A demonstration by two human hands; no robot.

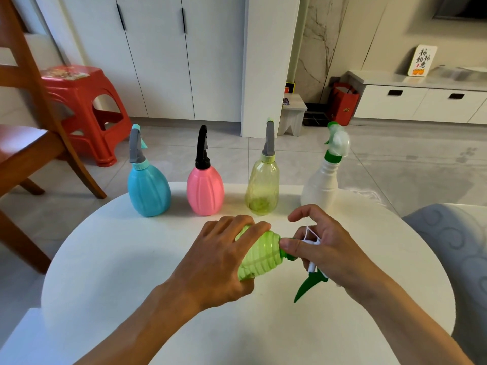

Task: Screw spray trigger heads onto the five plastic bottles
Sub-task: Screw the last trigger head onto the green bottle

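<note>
A ribbed light-green bottle (259,255) lies on its side above the round white table (131,259), neck pointing right. My left hand (218,256) wraps its body. My right hand (320,246) pinches the green collar of a white and green spray trigger head (309,283) at the bottle's neck; its green lever points down. Along the table's far edge stand a blue bottle (148,192), a pink bottle (205,191), a clear yellow bottle (262,189) and a white bottle (322,185), each upright with a trigger head on top.
A wooden chair (31,143) and a red plastic stool (84,106) stand to the left beyond the table. A grey patterned cushion (453,248) sits at the table's right edge. White cabinets and a low drawer unit line the far wall.
</note>
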